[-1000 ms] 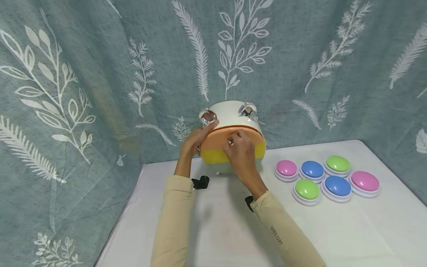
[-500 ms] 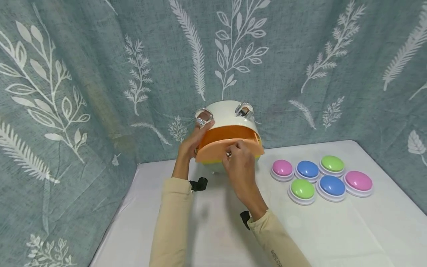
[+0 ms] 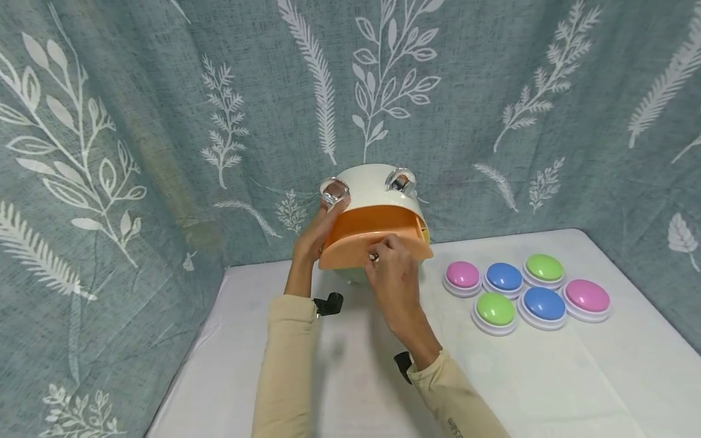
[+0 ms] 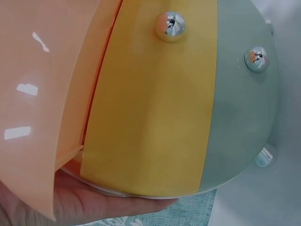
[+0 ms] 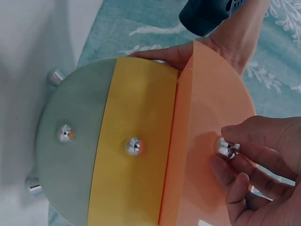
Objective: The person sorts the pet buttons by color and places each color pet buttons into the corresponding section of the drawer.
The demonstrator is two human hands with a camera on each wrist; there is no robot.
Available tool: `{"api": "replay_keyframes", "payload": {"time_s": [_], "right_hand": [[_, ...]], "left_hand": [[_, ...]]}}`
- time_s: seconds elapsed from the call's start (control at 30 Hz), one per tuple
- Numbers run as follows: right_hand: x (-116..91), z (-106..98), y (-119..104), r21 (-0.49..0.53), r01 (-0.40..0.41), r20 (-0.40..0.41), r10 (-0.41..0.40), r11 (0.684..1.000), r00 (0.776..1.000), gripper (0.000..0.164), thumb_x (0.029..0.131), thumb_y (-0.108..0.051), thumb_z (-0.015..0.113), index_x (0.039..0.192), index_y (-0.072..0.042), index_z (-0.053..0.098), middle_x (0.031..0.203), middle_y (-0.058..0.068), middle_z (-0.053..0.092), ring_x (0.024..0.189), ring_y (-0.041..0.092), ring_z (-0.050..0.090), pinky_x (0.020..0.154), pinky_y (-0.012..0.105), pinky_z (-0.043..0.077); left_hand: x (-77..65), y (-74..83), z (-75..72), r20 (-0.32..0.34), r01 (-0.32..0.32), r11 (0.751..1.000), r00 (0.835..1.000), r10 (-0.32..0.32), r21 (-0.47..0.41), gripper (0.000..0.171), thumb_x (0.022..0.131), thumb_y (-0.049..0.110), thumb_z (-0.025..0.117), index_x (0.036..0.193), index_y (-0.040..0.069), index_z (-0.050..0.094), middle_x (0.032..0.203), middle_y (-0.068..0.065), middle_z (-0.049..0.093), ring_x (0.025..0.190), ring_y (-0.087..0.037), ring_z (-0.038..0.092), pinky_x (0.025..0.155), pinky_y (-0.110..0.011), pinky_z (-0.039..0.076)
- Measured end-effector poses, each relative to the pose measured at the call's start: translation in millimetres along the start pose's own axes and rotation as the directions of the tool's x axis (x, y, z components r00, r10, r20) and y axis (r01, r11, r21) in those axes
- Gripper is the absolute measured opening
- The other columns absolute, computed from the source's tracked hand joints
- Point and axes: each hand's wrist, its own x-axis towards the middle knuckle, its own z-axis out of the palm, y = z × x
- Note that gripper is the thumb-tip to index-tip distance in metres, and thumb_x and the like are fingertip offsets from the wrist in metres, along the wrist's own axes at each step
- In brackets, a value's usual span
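Your right hand (image 3: 393,274) pinches the orange drawer's knob (image 5: 225,148) fronting the cabinet (image 3: 368,185); your left hand (image 3: 316,234), fingers straight, touches its left side.

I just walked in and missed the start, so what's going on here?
A person's right hand pinches the silver knob of an orange drawer, which stands partly open in a small rounded cabinet. The left hand rests against the cabinet's side. The yellow drawer below is shut. Six colored buttons sit to the right on the table.
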Motion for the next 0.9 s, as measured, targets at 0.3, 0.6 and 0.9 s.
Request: {"api": "replay_keyframes", "payload": {"time_s": [0.3,0.6,0.9], "right_hand": [[0,-7,2,-0.026,0.021,0.022,-0.020,0.999,1.000,0.016,0.085,-0.008,0.087,0.098,-0.002,0.081,0.093,0.008,0.070,0.080,0.021,0.072,0.072,0.036,0.063],[24,-53,25,0.272,-0.139,-0.123,0.178,0.952,0.976,0.038,0.106,-0.033,0.064,0.099,0.002,0.076,0.083,0.018,0.076,0.072,0.028,0.070,0.065,0.031,0.057],[53,-83,135,-0.244,-0.356,0.367,0.426,0.902,0.827,0.049,0.108,-0.034,0.054,0.136,0.006,0.059,0.127,0.033,0.064,0.111,0.051,0.064,0.092,0.059,0.053]], "left_hand": [[1.7,0.3,2.8,-0.024,-0.007,0.999,1.000,0.006,-0.031,0.106,0.100,0.067,0.046,0.165,0.021,-0.025,0.171,-0.017,0.019,0.127,-0.026,0.051,0.113,-0.042,0.043],[3.1,-0.1,5.4,-0.018,-0.015,0.997,1.000,0.014,-0.073,0.106,0.100,0.065,0.048,0.165,0.024,-0.024,0.174,-0.015,0.010,0.120,-0.024,0.052,0.118,-0.046,0.041],[3.4,-3.0,4.9,-0.034,-0.004,0.998,0.999,0.002,-0.070,0.105,0.100,0.066,0.049,0.166,0.025,-0.021,0.178,-0.009,-0.005,0.138,-0.031,0.045,0.126,-0.051,0.034]]}}
